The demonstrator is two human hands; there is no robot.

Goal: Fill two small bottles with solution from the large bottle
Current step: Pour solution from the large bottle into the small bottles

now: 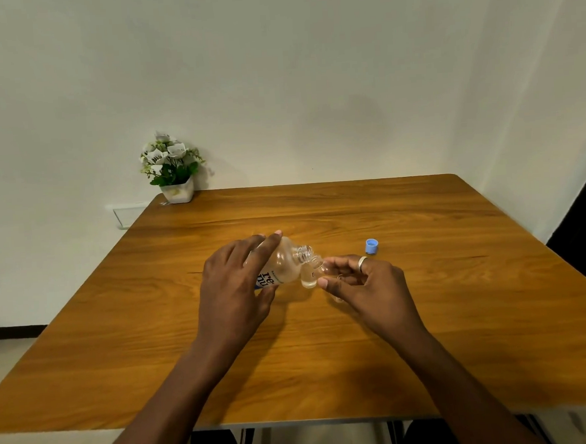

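My left hand (235, 287) grips the large clear bottle (287, 261), which has a white and blue label. The bottle is tilted to the right with its uncapped neck over a small clear bottle (311, 275). My right hand (360, 283) holds that small bottle between thumb and fingers, leaned toward the large bottle's mouth, a little above the wooden table (327, 357). Clear liquid shows in the small bottle's bottom. A second small clear object (337, 298) peeks out under my right hand; I cannot tell what it is.
A blue cap (371, 246) lies on the table to the right of my hands. A white pot with white flowers (173, 170) stands at the far left corner against the wall. The table's front edge runs just above my forearms.
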